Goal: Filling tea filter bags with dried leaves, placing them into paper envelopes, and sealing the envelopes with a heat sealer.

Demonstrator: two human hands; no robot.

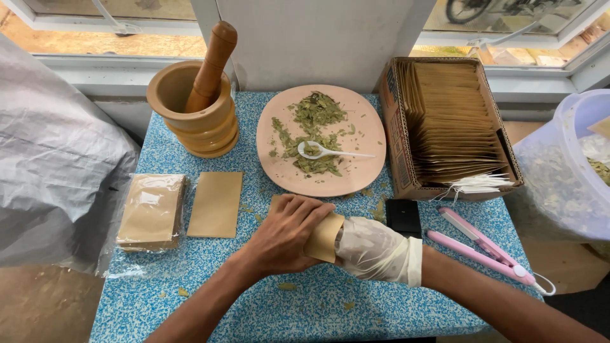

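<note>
paper pouch (323, 238): small, flat, tan, plain, on blue speckled bench (210, 279) below pink plate (362, 174) | left hand (286, 238): bare, fingers curled over pouch, gripping | right hand (375, 251): white-gloved, closed on pouch edge

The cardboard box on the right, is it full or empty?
Full: the brown cardboard box is packed edge to edge with upright tan paper sachets.

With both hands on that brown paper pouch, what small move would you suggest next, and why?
Probably reach the gloved right hand for the white spoon. The left hand already steadies the pouch, which the gloved fingers seem to be opening, and the spoon lies in the dried leaves on the pink plate.
</note>
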